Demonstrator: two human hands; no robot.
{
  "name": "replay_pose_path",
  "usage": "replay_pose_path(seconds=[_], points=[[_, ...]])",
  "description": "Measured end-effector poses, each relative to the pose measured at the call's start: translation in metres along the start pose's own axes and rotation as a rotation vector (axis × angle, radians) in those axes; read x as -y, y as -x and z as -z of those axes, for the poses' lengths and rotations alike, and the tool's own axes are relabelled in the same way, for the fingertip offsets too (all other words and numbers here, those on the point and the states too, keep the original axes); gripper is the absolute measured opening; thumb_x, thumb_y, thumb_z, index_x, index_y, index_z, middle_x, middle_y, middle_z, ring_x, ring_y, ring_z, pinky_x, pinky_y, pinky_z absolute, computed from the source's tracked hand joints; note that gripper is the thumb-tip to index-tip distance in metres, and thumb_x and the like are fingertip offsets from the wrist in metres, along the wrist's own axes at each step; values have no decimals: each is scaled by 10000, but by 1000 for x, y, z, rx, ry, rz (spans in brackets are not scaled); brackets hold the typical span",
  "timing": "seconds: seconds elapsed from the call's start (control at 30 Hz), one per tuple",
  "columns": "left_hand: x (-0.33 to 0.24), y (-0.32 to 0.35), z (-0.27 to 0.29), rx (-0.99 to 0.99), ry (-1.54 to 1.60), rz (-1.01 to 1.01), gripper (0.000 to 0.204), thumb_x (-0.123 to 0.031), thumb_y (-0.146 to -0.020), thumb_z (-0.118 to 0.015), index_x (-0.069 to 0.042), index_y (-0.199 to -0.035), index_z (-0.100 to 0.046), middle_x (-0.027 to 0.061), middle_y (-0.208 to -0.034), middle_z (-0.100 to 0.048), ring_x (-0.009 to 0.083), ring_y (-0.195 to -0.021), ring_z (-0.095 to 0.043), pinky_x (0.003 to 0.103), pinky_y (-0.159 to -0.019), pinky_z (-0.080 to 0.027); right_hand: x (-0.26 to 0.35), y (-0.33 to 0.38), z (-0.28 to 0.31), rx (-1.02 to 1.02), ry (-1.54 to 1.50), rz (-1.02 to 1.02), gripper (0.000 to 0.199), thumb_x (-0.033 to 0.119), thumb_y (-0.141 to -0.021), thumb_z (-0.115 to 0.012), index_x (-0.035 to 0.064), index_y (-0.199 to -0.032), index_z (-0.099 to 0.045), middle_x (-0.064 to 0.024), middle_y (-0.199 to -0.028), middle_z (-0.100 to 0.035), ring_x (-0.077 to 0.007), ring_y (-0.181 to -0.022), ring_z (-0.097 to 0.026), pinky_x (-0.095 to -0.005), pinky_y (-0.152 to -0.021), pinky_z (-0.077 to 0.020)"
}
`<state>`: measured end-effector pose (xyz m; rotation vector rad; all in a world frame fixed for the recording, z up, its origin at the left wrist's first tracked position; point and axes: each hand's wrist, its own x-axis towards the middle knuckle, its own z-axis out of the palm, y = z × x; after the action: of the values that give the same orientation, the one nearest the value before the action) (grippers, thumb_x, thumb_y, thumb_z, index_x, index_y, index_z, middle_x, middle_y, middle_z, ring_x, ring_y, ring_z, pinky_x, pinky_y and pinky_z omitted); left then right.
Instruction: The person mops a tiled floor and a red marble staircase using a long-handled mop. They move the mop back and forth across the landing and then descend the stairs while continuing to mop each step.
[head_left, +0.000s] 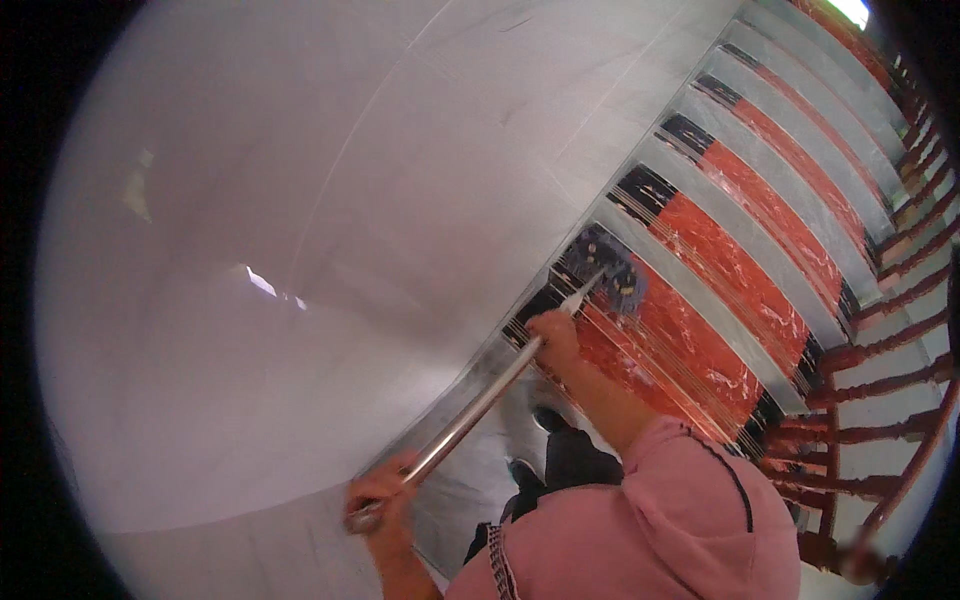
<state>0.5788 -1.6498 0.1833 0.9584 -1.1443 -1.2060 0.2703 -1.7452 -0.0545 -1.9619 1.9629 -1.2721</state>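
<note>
Two-handed hold on a mop over red-and-black stairs

Left hand [383, 498]: fingers closed around the near end of a long, shiny, silver-coloured metal mop pole [470, 415]. Right hand [555, 338]: wrapped around the same pole farther along, up and to the right of the left hand. Pole runs slantwise between the two.

Just beyond the right hand, a pale, tapered mop socket [578, 298] leads to a dark grey, rounded, ragged-edged mop head [620, 283]. Mop head lies spread on a stair tread, over the black end and part of the red-marbled area [695, 330]. Fibre material: cannot tell.

Further steps with grey edges rise beyond and to the right of the right hand. Well to its right: dark red, turned balusters [885, 375]. Left of both hands: a broad, glossy, pale grey wall [280, 160]. Below the right hand: dark shoes [547, 418] on grey floor; pink sleeve [690, 460] at that arm.
</note>
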Motion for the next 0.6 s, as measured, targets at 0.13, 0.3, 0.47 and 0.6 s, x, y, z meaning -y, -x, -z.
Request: replay_pose_path(seconds=[0.13,0.3,0.47,0.6], points=[[34,-3,-34,27,133,4,165,-21,-717,-616,-78,-742,-463,120,-766,-590,372,-914,-537,527,-846,-370,-46,-21,1,338,-17,130,306,48,-516,-662,138,-802,-602,-70,-759,-575,-279,-813,-520,-377,-732,-406],[25,-15,-7,168,174,-42,102,-26,-727,-603,-50,-803,-539,129,-794,-604,345,-901,-545,528,-884,-334,-43,4,-10,306,-136,118,349,27,-505,-652,108,-839,-590,-85,-800,-576,-295,-813,-516,-387,-727,-412],[-1,26,-11,100,227,-116,84,-6,-734,-578,-43,-794,-531,108,-706,-593,328,-787,-580,532,-850,-359,-10,23,46,582,-32,77,386,109,-503,-683,106,-873,-573,-89,-844,-573,-298,-841,-519,-374,-752,-396],[-73,116,39,-246,142,-312,97,-34,-749,-472,-53,-825,-414,61,-530,-493,186,-486,-510,334,-520,-442,92,85,48,740,-242,257,433,148,-560,-684,128,-967,-539,-102,-873,-560,-325,-862,-503,-410,-806,-356]])
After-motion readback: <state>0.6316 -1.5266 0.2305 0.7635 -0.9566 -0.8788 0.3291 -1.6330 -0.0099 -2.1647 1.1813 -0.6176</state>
